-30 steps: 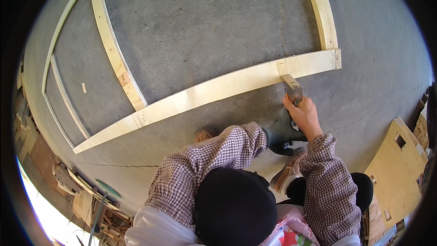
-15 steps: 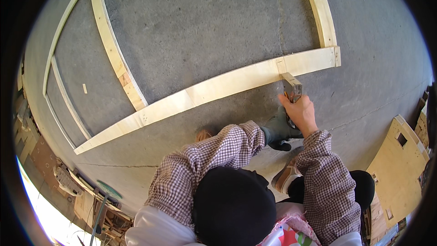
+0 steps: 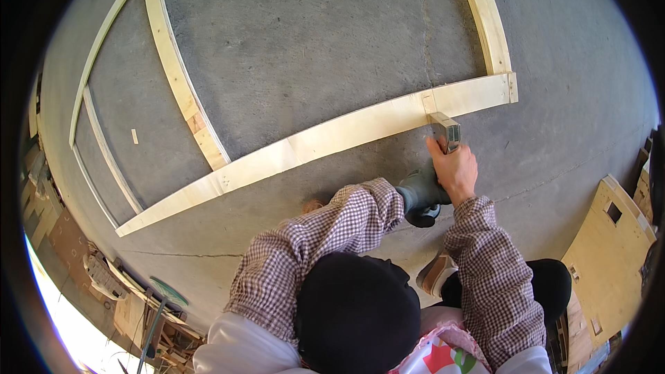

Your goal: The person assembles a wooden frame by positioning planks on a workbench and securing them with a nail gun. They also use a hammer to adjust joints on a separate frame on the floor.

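My bare right hand [image 3: 456,170] is closed round the near side of a narrow, box-shaped greyish tool [image 3: 447,130]. Its far end meets the long pale wooden board [image 3: 312,140], close to a crosswise line on that board. Beside it, lower left, my left hand [image 3: 418,188] wears a dark green glove. The glove looks curled round something against the tool, with a rounded black part [image 3: 423,218] below it. My right hand and the tool hide most of its fingers, and the tool's full shape is covered.
The board forms the near side of a large timber frame lying on the grey concrete floor [image 3: 312,48]. Crosspieces run away from it, one at right [image 3: 485,21], others at left [image 3: 176,69]. A plywood panel [image 3: 609,242] lies at right; scrap wood [image 3: 166,343] lies lower left.
My right hand has shifted slightly, still round the tool. The gloved left hand has turned a little and its black part has moved left. The view has shifted slightly.
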The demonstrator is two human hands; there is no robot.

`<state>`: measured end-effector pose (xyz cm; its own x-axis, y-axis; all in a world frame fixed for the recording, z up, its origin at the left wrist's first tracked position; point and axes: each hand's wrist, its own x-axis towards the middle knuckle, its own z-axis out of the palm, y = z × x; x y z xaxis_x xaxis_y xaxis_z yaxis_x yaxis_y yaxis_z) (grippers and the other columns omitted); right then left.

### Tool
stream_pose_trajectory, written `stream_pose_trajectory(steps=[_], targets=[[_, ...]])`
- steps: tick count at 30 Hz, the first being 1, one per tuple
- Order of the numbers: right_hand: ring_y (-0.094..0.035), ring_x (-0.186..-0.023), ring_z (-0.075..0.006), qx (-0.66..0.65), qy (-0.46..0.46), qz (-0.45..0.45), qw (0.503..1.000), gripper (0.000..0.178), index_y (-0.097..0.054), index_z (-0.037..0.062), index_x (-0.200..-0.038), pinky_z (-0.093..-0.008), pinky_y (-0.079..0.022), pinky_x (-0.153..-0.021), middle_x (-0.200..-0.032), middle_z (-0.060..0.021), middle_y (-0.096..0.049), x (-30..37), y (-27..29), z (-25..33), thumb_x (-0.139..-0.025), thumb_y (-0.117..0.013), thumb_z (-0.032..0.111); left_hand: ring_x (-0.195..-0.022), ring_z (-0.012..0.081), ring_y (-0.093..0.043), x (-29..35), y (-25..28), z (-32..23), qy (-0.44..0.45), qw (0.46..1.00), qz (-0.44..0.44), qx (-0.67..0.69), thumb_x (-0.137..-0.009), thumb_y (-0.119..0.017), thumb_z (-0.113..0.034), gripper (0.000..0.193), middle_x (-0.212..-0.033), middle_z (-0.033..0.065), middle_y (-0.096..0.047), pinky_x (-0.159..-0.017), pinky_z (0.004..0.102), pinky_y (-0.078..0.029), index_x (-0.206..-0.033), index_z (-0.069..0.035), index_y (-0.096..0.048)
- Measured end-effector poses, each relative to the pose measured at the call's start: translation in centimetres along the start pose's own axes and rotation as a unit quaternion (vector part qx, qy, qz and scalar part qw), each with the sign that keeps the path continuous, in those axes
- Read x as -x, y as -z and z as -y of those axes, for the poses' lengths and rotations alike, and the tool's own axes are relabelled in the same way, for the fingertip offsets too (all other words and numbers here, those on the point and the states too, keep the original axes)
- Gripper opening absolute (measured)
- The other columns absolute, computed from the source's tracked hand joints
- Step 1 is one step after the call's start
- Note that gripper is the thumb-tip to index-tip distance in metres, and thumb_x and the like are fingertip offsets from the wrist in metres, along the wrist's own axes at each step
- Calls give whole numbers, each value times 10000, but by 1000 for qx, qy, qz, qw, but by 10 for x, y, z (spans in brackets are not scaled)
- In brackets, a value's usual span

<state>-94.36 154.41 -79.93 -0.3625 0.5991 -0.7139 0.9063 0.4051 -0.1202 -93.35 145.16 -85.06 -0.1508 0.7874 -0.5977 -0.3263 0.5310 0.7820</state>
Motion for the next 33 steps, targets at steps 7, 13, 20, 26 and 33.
stream_pose_trajectory(steps=[7, 13, 20, 26, 33], targets=[[-608, -717, -362, -47, 59, 52, 996, 421, -617, 10, -813, -405, -469, -655, -710, -196, -620, 18, 0, -4, -723, -625, 421, -803, 162, -552, 17, -5, 17, 8, 977, 78, 196, -655, -727, -271, 582, -1027, 69, -547, -700, 321, -455, -1131, -71, -457], [-609, -714, -361, -25, 92, 53, 994, 437, -607, -21, -800, -406, -468, -644, -710, -206, -616, 18, -10, 2, -721, -639, 408, -844, 143, -529, -3, -38, 70, -79, 869, 50, 487, -663, -707, -206, 520, -967, 56, -553, -713, 308, -439, -1118, -89, -485], [-615, -743, -371, 10, 65, 45, 997, 510, -620, -39, -802, -402, -479, -666, -740, -228, -623, 15, -12, 9, -692, -663, 457, -822, 143, -513, 15, -13, 39, -86, 985, 31, 147, -702, -683, -222, 368, -925, 65, -557, -692, 311, -436, -996, -66, -527], [-611, -767, -384, 53, 42, 10, 998, 539, -632, -44, -785, -415, -480, -692, -769, -238, -623, 16, -14, 16, -686, -654, 486, -847, 196, -527, 16, -8, 23, -148, 969, -61, 190, -715, -672, -237, 372, -934, 95, -564, -740, 336, -434, -998, -51, -519], [-608, -745, -384, 21, 56, 11, 998, 520, -635, -41, -777, -416, -479, -680, -758, -235, -621, 11, -15, 17, -710, -632, 475, -884, 253, -548, 17, 0, 16, -96, 990, -76, -66, -732, -637, -288, 381, -961, 134, -574, -747, 353, -435, -1008, -49, -527]])
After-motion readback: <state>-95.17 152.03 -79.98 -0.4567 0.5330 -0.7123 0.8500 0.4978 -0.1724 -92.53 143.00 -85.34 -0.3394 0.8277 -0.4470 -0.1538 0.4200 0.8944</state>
